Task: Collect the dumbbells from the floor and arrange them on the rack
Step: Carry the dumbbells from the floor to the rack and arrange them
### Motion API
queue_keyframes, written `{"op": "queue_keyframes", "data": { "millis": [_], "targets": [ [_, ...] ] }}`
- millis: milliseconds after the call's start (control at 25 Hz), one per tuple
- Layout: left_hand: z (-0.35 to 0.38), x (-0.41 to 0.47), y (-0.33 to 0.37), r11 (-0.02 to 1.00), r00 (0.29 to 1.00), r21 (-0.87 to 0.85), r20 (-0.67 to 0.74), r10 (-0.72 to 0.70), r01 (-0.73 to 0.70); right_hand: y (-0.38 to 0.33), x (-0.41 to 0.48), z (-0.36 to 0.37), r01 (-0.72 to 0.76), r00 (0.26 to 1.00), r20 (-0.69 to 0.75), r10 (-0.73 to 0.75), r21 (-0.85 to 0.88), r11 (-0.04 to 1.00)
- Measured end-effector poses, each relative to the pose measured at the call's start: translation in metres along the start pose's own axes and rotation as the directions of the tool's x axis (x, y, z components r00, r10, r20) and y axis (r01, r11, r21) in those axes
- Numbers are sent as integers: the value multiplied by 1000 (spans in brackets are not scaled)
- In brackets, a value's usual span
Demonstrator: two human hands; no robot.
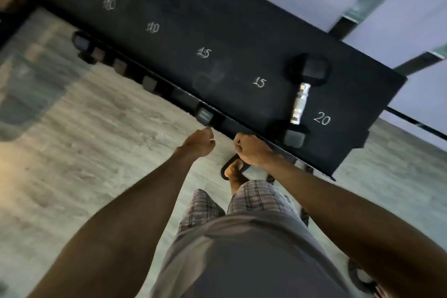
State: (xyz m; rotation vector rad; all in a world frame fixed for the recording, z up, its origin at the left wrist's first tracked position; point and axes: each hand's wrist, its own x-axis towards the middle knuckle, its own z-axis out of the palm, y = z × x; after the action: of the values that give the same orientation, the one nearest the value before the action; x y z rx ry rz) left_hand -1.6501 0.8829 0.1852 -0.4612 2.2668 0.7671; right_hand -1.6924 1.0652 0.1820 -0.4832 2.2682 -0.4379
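The black rack (169, 38) runs diagonally across the view, and its top shelf carries chalked weight numbers. One black hex dumbbell with a chrome handle (300, 104) lies on that shelf beside the "20" mark. Ends of several more dumbbells (204, 115) show along the lower shelf under the front edge. My left hand (198, 144) is a loose fist with nothing in it, just in front of the rack edge. My right hand (252, 151) is also curled shut, right at the rack's front edge near the dumbbell's near head. I see nothing in it.
Pale wood-look floor (84, 140) spreads to the left of the rack. My foot in a dark sandal (233, 170) stands close under the rack edge. A dark round object (360, 276) sits on the floor at the lower right, partly hidden by my arm.
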Motion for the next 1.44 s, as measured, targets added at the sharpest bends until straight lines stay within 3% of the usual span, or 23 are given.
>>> {"op": "queue_keyframes", "data": {
  "millis": [160, 360, 560, 720, 1000, 1200, 1440],
  "targets": [
    [19, -102, -129, 985, 990, -115, -38, -135, 129, -96, -17, 82, 150, 958, 273, -85, -226, 962],
    [72, -219, -271, 880, 918, -351, -117, -380, 320, -221, -37, 175, 373, 881, 423, -213, -341, 863],
    [148, -305, -370, 641, 798, -633, -62, -600, 433, -320, -57, 270, 604, 746, 592, -304, -411, 683],
    [186, -359, -421, 430, 697, -778, 15, -717, 459, -391, -66, 343, 757, 610, 744, -273, -446, 477],
    [222, -463, -531, -2, 496, -934, 192, -847, 358, -538, -93, 484, 923, 376, 910, -172, -353, 151],
    [226, -521, -593, -219, 344, -959, 270, -899, 180, -634, -113, 566, 966, 256, 965, -57, -258, -20],
    [245, -557, -670, -368, 333, -928, 362, -870, 47, -716, -132, 657, 967, 219, 976, 22, -214, -136]
  ]
}}
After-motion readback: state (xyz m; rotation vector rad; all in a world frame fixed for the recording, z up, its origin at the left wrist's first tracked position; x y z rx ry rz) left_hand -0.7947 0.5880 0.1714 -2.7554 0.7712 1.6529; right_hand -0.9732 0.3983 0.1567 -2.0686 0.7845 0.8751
